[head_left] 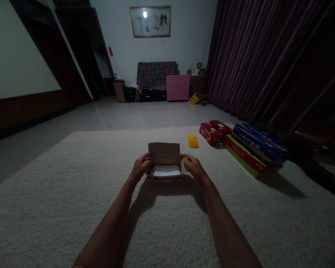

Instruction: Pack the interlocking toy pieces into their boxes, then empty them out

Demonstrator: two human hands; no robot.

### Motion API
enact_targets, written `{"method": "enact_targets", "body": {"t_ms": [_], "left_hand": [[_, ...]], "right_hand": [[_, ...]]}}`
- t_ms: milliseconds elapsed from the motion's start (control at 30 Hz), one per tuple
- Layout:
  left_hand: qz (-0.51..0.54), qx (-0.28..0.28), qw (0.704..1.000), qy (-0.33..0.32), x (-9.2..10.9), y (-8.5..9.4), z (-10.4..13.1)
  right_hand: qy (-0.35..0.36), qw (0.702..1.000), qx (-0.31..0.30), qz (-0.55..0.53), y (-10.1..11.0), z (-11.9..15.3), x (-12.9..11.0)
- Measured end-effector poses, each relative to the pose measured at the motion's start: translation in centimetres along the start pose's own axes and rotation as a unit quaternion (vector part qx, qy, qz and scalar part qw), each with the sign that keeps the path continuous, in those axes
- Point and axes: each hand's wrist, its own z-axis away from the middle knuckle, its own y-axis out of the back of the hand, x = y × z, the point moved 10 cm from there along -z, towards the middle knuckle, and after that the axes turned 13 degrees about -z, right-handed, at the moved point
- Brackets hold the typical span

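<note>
In front of me a small cardboard box [164,153] sits on the pale quilted cover, its brown lid flap raised at the back and a red strip along its front. Something white [166,170] lies inside; its kind I cannot make out. My left hand [141,163] grips the box's left side, fingers curled at the edge. On the opposite side, my right hand [193,165] pinches the right side flap, which is folded outward. Beyond the box, to the right, lies a yellow item [192,141] with a bumpy outline.
Red boxes [210,134] stand at the right on the quilted cover [100,208]. Beside them, a blue box [258,143] rests on a red and yellow-green box [241,158]. Farther off are a tiled floor [153,115], low cabinets and a purple curtain [240,56].
</note>
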Motion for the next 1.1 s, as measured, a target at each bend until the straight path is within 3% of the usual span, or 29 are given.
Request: {"method": "enact_targets", "body": {"t_ms": [133,267,433,567,667,767,900,1100], "left_hand": [[0.043,0.003,0.999,0.005,0.1,0.8,-0.8],[0.112,-0.043,0.992,0.037,-1.1,0.4,-1.3],[0.171,-0.046,0.983,0.051,-2.3,-0.2,-1.2],[0.161,-0.030,0.986,0.040,-2.6,0.1,-1.4],[0.129,-0.053,0.989,0.047,-3.0,-0.1,-2.0],[0.124,-0.062,0.989,0.046,-3.1,-0.5,-2.5],[0.111,-0.027,0.993,0.028,-3.1,-0.3,-2.6],[0.069,-0.073,0.995,-0.024,-1.5,-0.7,-2.1]], "right_hand": [[-0.031,0.999,0.011,-0.012,0.4,-0.3,0.9],[-0.044,0.999,0.024,-0.017,1.1,-0.5,1.1],[-0.040,0.998,0.038,-0.024,1.9,-1.6,1.5],[0.009,0.997,0.067,-0.020,2.8,-2.7,2.0],[0.045,0.997,0.052,0.036,2.9,-3.1,1.9],[0.144,0.981,0.030,0.129,2.3,-2.9,-0.1],[0.270,0.940,0.017,0.211,1.4,-1.5,-2.6],[0.280,0.932,-0.043,0.228,0.3,-1.7,-2.1]]}}
